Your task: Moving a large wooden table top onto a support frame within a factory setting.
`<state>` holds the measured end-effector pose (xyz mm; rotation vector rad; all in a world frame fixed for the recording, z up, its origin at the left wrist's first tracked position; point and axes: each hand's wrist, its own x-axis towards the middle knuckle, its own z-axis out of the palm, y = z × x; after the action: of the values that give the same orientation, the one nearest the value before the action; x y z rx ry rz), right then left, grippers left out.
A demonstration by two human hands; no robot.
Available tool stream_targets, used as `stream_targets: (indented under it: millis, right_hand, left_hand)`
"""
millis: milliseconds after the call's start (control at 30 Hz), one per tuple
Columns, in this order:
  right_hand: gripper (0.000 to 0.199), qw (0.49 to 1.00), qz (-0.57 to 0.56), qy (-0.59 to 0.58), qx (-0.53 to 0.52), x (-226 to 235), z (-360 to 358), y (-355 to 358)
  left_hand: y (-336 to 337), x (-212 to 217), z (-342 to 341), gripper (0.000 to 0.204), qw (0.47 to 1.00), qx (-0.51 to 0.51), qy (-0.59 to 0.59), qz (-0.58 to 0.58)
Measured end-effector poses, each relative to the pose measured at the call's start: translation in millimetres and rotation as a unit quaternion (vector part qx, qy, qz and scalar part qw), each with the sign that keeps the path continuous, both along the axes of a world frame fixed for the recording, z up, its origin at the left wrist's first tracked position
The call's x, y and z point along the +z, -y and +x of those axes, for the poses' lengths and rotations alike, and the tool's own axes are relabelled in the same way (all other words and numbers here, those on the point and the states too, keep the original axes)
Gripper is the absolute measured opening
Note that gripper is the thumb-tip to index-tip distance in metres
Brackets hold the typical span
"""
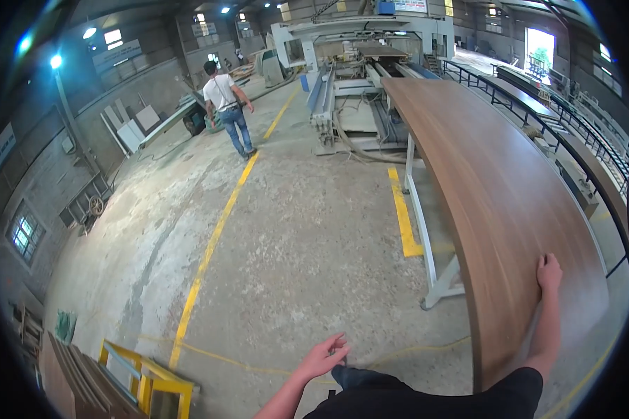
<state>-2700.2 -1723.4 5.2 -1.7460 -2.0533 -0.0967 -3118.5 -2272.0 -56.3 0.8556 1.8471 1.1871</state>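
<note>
My right hand (549, 271) rests on top of a long wood-grain panel (500, 181), knuckles up. Its fingers look curled in, and nothing shows in them. The brown panel lies flat at my right and stretches away from me on a light metal stand (421, 223). My left hand (326, 355) hangs low in front of my body, away from the panel. Its fingers are loosely bent and apart, with nothing in them.
Beyond the panel stands a large gantry machine (360, 31). A black-railed rack (531, 105) runs along the right. At lower left, brown boards (84, 377) lean beside a yellow metal frame (150, 380). Yellow lines mark the concrete floor. A person (227, 105) walks ahead at left.
</note>
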Motion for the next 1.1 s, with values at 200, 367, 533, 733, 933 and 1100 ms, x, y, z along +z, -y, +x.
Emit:
stream_targets:
  millis: [200,367,533,733,933,1100]
  right_hand:
    - [0.048,0.991,-0.074,0.044,-0.099,14.2,-190.4,-46.8]
    - [0.057,0.992,0.026,0.088,0.081,0.8,-382.0,-49.6]
    - [0.062,0.999,-0.004,0.042,0.027,3.7,-540.1,-84.9]
    - [0.066,0.982,0.022,0.083,-0.170,11.5,-635.3,-129.8]
    - [0.067,0.961,0.010,0.081,-0.266,-3.3,-662.8,-166.8]
    - [0.046,0.964,0.136,0.066,-0.218,-6.0,-684.3,-198.3]
  left_hand:
    - [138.6,-236.4,-241.6,0.082,0.911,0.039,-0.145,-0.385]
    - [150.8,-236.4,-351.4,0.063,0.868,0.107,-0.055,-0.482]
    - [58.2,-247.0,-532.0,0.065,0.873,0.058,-0.101,-0.474]
    - [-52.2,-241.1,-760.9,0.070,0.861,-0.023,-0.173,-0.477]
    - [-282.3,-226.2,-944.5,0.077,0.846,-0.147,-0.253,-0.446]
    - [-567.4,-163.3,-1073.3,0.073,0.910,-0.052,-0.324,-0.252]
